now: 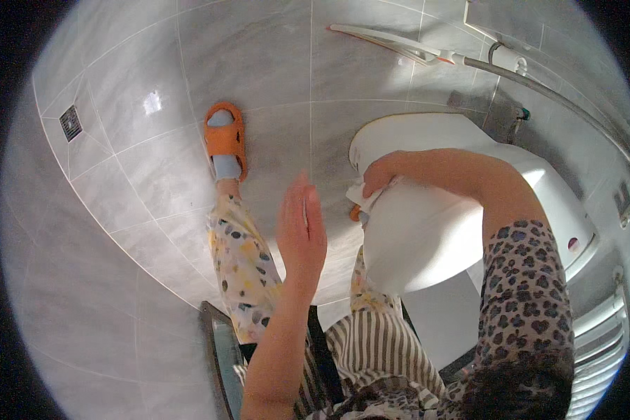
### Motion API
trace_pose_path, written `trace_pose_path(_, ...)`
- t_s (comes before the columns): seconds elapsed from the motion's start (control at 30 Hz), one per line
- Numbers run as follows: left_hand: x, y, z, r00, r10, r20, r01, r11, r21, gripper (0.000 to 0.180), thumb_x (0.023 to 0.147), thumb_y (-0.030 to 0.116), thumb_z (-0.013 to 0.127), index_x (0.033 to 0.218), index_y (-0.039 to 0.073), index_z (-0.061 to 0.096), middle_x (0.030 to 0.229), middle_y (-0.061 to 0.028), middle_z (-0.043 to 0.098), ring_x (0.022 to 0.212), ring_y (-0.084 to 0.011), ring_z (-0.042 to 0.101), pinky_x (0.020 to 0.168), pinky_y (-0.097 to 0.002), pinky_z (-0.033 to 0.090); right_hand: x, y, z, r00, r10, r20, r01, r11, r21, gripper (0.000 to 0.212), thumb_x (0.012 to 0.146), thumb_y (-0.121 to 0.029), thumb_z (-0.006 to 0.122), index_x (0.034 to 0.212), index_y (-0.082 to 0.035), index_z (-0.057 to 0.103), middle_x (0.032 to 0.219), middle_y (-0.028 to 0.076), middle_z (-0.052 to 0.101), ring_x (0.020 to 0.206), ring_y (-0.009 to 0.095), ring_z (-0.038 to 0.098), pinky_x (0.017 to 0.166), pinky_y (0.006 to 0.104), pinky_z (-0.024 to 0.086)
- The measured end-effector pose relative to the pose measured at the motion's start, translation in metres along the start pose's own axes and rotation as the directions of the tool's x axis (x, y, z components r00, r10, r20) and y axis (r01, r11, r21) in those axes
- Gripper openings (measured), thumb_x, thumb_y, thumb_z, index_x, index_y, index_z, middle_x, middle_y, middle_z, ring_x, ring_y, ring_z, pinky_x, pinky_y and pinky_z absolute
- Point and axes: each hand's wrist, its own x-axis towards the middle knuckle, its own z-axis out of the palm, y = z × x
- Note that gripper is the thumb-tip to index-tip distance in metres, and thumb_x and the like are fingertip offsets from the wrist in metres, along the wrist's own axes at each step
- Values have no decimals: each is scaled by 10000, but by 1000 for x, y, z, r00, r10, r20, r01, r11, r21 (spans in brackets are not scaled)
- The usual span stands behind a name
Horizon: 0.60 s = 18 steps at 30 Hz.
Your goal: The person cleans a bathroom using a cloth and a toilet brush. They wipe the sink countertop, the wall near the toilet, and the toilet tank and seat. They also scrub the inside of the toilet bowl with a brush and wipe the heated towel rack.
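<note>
A white toilet (427, 129) stands to the right, and its smooth, glossy lid (420, 231) faces up toward me. My right hand (385, 173) reaches across the lid to its far-left edge, fingers curled round a crumpled white cloth or tissue (358, 190). The cloth is pressed against that edge; part of it is hidden by the hand. My left hand (303, 227) hangs in the air left of the toilet, over the floor. Its fingers are stretched out and close together, touching nothing.
Grey tiles (259, 70) cover the floor, with a square drain (71, 123) at the far left. My foot in an orange slipper (225, 133) stands left of the toilet. A long-handled tool with a flat white head (392, 42) lies beyond it. White slats (598, 343) stand at the near right.
</note>
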Motion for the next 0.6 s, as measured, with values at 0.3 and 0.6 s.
trace_pose_path(0.3,13,9,-25,985,-136,-104,129,989,-75,402,997,313,376,1223,18,529,1157,-150,600,993,-257,614,858,-338,463,-151,-125,-3,961,-270,-53,273,958,83,553,860,-489,521,1261,-107,540,1203,159,572,1129,320,518,955,414,392)
trace_pose_path(0.6,11,12,-47,996,-28,-85,29,1000,11,394,992,298,391,1232,16,526,1142,-137,612,960,-234,624,834,-315,471,-62,-21,-10,986,103,-133,-63,960,273,501,873,-452,515,1212,-87,568,1161,146,610,1045,327,571,903,435,443)
